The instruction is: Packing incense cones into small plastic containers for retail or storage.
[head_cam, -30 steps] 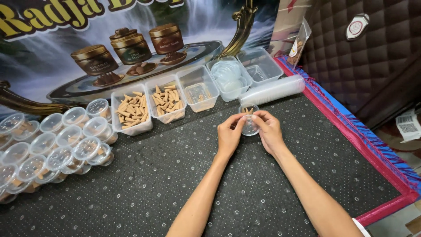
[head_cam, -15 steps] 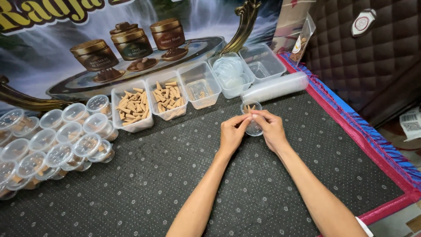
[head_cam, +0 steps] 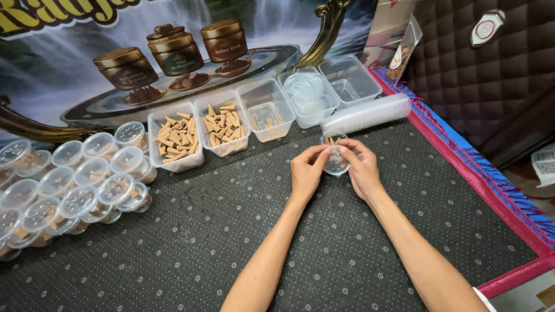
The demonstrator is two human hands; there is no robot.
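My left hand [head_cam: 306, 171] and my right hand [head_cam: 359, 166] meet over a small clear plastic cup [head_cam: 335, 151] on the dark dotted mat [head_cam: 208, 242]. Both hands pinch the cup from either side, fingertips on its rim and a clear lid. A few tan incense cones show inside it. Just beyond the cup lies a sideways stack of clear cups [head_cam: 365, 114].
Clear tubs line the back: two with tan cones [head_cam: 174, 136] [head_cam: 222, 125], one nearly bare [head_cam: 267, 110], one with round lids [head_cam: 307, 95], one more [head_cam: 350, 81]. Several lidded filled cups [head_cam: 75, 176] crowd the left. A pink and blue mat edge [head_cam: 491, 179] runs along the right.
Both hands stay on the cup at the same spot. The fingers have shifted slightly around its rim; the camera view has drifted a little.
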